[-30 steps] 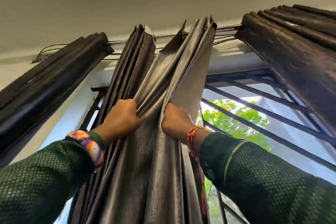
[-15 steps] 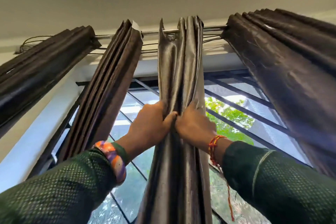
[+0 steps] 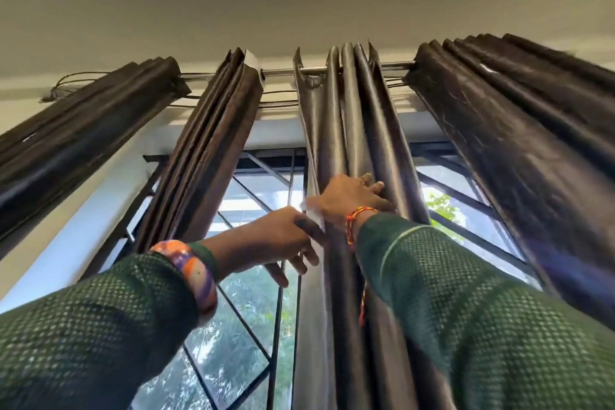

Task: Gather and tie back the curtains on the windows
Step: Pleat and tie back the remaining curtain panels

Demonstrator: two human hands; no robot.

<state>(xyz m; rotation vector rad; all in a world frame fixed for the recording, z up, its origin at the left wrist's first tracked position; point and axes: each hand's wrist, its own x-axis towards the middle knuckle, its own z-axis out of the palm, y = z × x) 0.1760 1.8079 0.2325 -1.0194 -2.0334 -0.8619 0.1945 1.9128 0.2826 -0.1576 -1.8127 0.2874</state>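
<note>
Four bunches of dark brown curtain hang from a metal rod (image 3: 279, 71) above the window. My right hand (image 3: 349, 198) grips the folds of the gathered middle-right curtain (image 3: 352, 130), fingers tucked between the pleats. At that curtain's left edge, my left hand (image 3: 283, 238) sits slightly lower. Its fingers are spread loosely downward, touching a pale strip of the curtain's edge (image 3: 312, 218). The middle-left curtain (image 3: 206, 150) hangs gathered and apart from both hands.
Further gathered curtains hang at the far left (image 3: 83, 130) and far right (image 3: 519, 150). Behind them is the window with black grille bars (image 3: 293, 176) and green trees outside. Thin cords run along the rod under the ceiling.
The curtain is bunched tighter and has shifted right. My left hand has dropped lower and loosened its fingers, while my right hand has moved across in front of the folds.
</note>
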